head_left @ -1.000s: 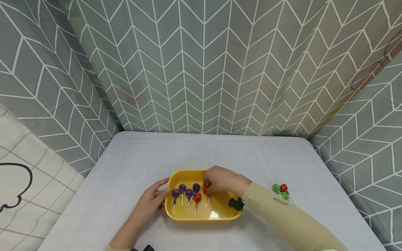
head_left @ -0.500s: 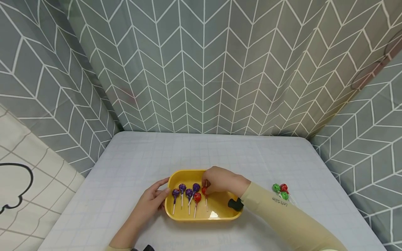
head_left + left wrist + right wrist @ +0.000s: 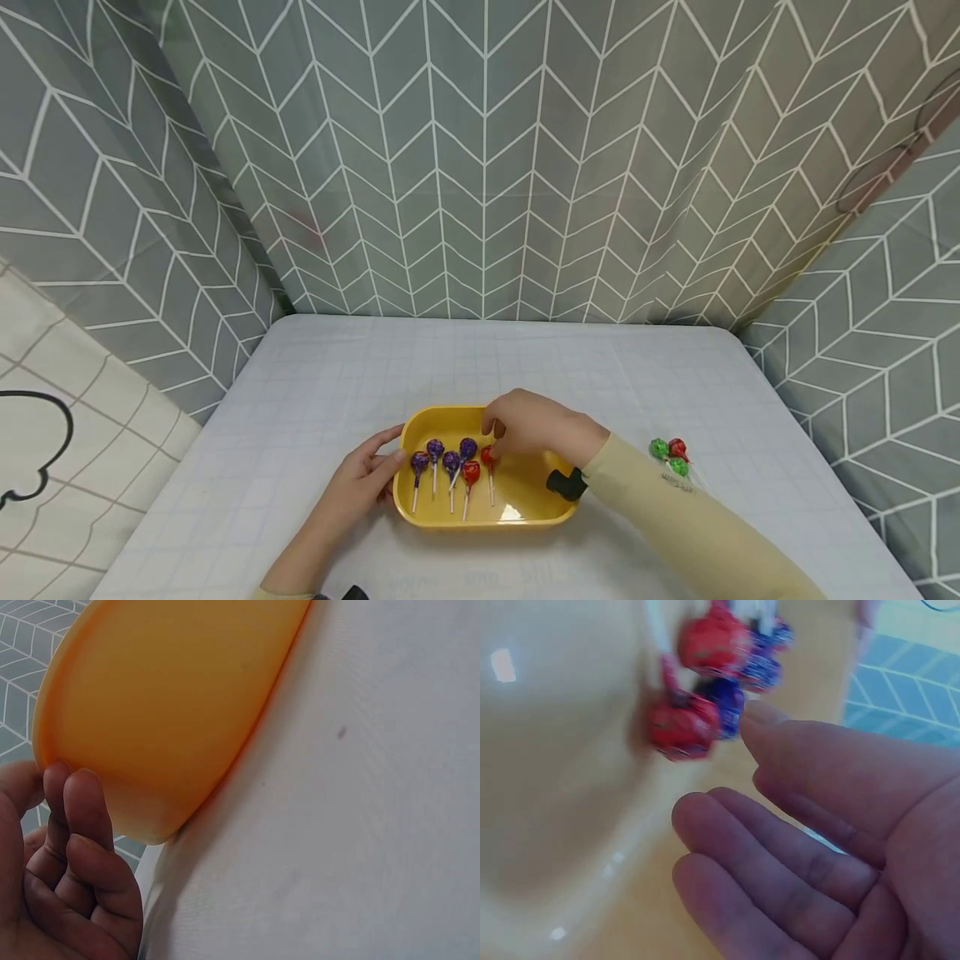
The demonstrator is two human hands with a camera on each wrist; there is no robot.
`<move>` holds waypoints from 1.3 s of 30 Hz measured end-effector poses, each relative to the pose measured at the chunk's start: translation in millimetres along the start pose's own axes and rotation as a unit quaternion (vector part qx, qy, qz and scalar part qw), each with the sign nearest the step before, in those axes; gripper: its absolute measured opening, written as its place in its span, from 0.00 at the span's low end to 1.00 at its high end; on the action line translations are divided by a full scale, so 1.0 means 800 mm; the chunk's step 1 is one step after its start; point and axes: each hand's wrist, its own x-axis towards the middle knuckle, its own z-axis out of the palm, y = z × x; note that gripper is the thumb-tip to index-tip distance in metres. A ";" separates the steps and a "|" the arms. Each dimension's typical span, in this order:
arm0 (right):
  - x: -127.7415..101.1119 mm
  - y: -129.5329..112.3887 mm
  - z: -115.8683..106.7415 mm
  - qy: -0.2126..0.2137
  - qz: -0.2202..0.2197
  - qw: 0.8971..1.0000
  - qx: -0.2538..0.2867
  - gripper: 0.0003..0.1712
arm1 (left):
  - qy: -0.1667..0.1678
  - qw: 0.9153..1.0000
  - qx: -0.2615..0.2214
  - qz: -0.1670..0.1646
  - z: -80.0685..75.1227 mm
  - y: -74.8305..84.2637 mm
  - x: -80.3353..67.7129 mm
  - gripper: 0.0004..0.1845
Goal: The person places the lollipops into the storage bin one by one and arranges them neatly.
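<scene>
Right hand (image 3: 536,425): lower centre of the head view, fingers loosely spread above the red lollipop (image 3: 487,456), holding nothing.
Left hand (image 3: 367,475): fingertips pressed against the yellow tray's (image 3: 525,500) left end.
Tray: lower centre; six lollipops fill its left half, its right half bare.
Table (image 3: 315,392): open cloth on all sides.

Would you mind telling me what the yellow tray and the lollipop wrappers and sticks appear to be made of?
The yellow tray looks like smooth moulded plastic: a bright glare spot sits on its floor and its rim is rounded. The purple lollipops and red lollipops seem wrapped in thin crinkled film or foil, faintly shiny. Their white sticks could be paper or plastic; I cannot tell.
</scene>
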 end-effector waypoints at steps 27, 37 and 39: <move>-0.095 0.066 -0.055 0.126 -0.048 0.981 0.137 0.19 | -0.011 1.000 -0.012 0.001 -0.002 -0.001 -0.001 0.27; -0.127 0.099 -0.052 0.164 -0.038 0.974 0.148 0.20 | -0.008 1.000 -0.008 0.007 -0.001 -0.002 -0.001 0.27; -0.135 0.105 -0.052 0.171 -0.031 0.973 0.149 0.20 | -0.007 1.000 -0.006 0.007 -0.001 -0.001 -0.001 0.26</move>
